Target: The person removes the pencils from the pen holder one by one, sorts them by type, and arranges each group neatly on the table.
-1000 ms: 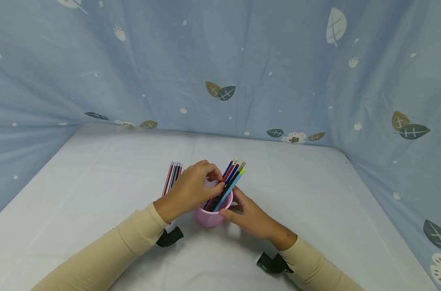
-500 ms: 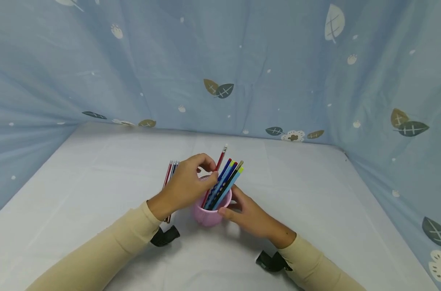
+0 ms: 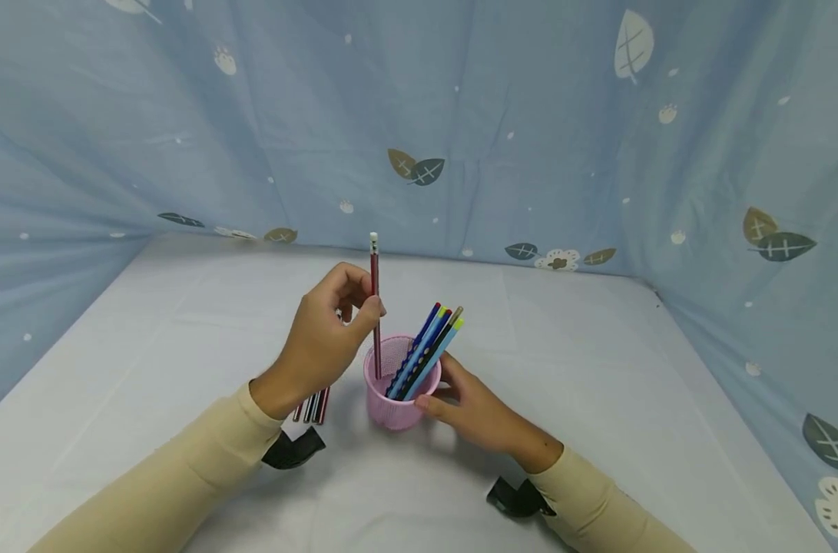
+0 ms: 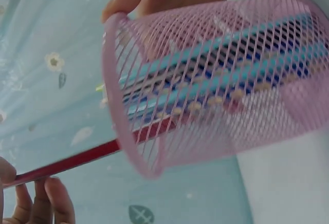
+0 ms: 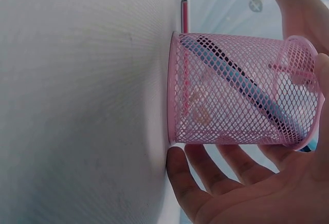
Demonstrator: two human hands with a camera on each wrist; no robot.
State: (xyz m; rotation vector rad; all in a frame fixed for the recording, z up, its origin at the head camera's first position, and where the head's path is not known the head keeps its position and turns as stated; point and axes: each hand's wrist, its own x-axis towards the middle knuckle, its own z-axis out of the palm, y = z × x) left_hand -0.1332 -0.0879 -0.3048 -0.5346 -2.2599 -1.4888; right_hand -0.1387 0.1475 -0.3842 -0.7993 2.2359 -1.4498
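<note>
A dark red pencil [image 3: 375,269] with a white eraser end is pinched between the thumb and fingers of my left hand [image 3: 318,330]. It stands nearly upright, its lower end inside the mouth of a pink mesh pen cup [image 3: 393,415]. Several blue, light blue and black pencils [image 3: 425,349] lean toward the right inside that cup. My right hand [image 3: 484,411] holds the cup from the right, thumb near the rim and fingers along the mesh wall [image 5: 241,90]. Beneath my left wrist lie several striped pencils [image 3: 313,407], partly hidden by the hand.
A white cloth covers the table [image 3: 564,361]. Behind it hangs a blue curtain [image 3: 529,115] printed with leaves. Dark wrist devices [image 3: 518,499] sit under both beige sleeves [image 3: 170,480].
My left hand has drawn the red pencil up and leftward from the bunch, and the pencil has turned from slanted to nearly upright. The right hand and cup have stayed about where they were.
</note>
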